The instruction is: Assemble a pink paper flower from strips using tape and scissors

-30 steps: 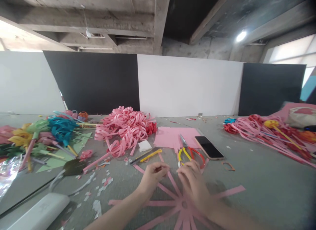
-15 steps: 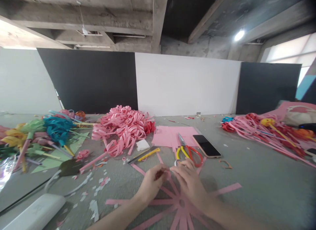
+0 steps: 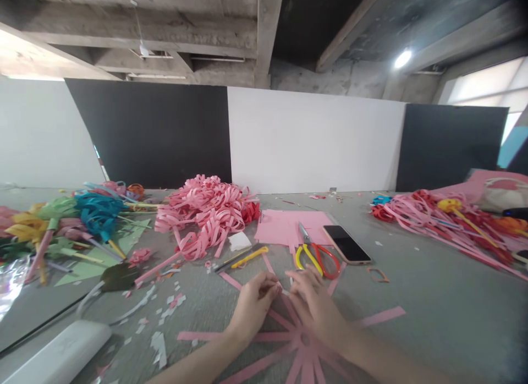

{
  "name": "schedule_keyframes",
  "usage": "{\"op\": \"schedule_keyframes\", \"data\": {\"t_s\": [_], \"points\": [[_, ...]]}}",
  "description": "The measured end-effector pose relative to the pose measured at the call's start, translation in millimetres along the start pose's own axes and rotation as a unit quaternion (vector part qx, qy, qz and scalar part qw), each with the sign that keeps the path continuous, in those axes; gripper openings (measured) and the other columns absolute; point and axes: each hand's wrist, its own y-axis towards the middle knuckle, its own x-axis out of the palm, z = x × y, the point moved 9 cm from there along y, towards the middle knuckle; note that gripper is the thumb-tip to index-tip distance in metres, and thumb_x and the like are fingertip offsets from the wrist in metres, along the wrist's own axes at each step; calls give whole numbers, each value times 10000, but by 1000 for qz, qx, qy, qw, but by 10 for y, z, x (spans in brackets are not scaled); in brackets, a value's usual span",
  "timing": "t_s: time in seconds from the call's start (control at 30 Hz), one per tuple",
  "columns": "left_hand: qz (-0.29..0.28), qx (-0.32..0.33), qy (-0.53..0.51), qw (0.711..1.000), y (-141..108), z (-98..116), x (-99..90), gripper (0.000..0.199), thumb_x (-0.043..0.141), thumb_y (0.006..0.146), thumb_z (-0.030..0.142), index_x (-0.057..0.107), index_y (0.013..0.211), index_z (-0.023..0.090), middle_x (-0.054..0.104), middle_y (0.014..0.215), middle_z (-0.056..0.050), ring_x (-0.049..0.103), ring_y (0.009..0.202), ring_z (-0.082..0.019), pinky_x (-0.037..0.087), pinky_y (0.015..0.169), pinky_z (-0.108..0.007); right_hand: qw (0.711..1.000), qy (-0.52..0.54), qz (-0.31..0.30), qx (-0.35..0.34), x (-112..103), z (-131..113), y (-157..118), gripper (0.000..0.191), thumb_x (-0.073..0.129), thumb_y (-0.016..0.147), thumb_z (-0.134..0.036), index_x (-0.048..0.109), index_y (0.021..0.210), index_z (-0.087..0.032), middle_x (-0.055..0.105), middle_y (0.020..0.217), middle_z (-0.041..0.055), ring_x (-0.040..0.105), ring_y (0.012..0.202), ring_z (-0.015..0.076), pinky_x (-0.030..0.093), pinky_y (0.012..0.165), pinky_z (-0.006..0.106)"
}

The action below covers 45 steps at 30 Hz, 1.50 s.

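A pink paper piece (image 3: 306, 352) with many strips radiating from a small central hole lies flat on the grey table. Over its far strips, my left hand (image 3: 256, 304) has its fingers pinched on the end of a pink strip. Close beside it on the right, my right hand (image 3: 315, 307) is curled, with a small white piece, perhaps tape, between its fingers; its exact grip is partly hidden. Just beyond my right hand lie scissors (image 3: 317, 258) with yellow and red handles, blades resting on pink paper sheets (image 3: 276, 227). A yellow cutter (image 3: 249, 257) lies beyond my left hand.
A phone (image 3: 347, 243) lies right of the scissors. Pink curled strips (image 3: 210, 213) are heaped at the back. Colourful paper flowers (image 3: 97, 213) and a white device (image 3: 61, 354) are on the left, more strips (image 3: 424, 216) on the right. Paper scraps are scattered about.
My right hand's fingers have shifted slightly away from my left fingertips, and a white bit now shows between the hands. My left hand stays pinched in nearly the same place.
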Motion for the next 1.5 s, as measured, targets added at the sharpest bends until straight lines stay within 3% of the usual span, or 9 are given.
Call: {"op": "schedule_keyframes", "data": {"t_s": [0.23, 0.57, 1.07, 1.23, 1.5], "points": [[-12, 6, 26, 1000, -31, 31, 42, 112, 439, 715, 145, 519, 787, 176, 583, 625, 14, 541, 623, -134, 391, 606, -220, 1000, 6, 0, 5, -8, -2, -5, 322, 408, 802, -97, 361, 1099, -212, 547, 720, -3, 503, 804, 185, 217, 945, 458], [-42, 29, 79, 996, -90, 78, 138, 165, 384, 728, 115, 501, 816, 191, 566, 631, 26, 503, 592, -116, 348, 557, -196, 1000, -7, -4, -20, -17, -56, 0, 292, 406, 769, -64, 363, 1030, -187, 545, 728, 24, 483, 814, 206, 288, 889, 446], [-49, 29, 44, 997, -93, 94, 144, 189, 361, 712, 80, 489, 799, 189, 525, 598, 36, 499, 584, -112, 350, 567, -199, 998, -47, 8, -27, -22, -62, -1, 271, 415, 752, -65, 392, 992, -187, 547, 833, 64, 488, 862, 220, 373, 800, 412], [-68, 11, 43, 997, -89, 81, 174, 163, 414, 721, 133, 512, 843, 182, 547, 674, 18, 495, 626, -117, 355, 564, -198, 999, -45, 3, -23, -9, -54, -4, 255, 418, 759, -77, 396, 987, -188, 541, 846, 66, 484, 862, 219, 368, 807, 422], [-16, 35, 86, 996, -76, 114, 88, 107, 437, 697, 127, 493, 763, 190, 517, 661, 29, 474, 634, -114, 359, 585, -195, 999, -43, 24, 7, -57, -23, 3, 222, 444, 742, -72, 443, 929, -191, 510, 775, 34, 461, 807, 199, 361, 779, 389]]}}
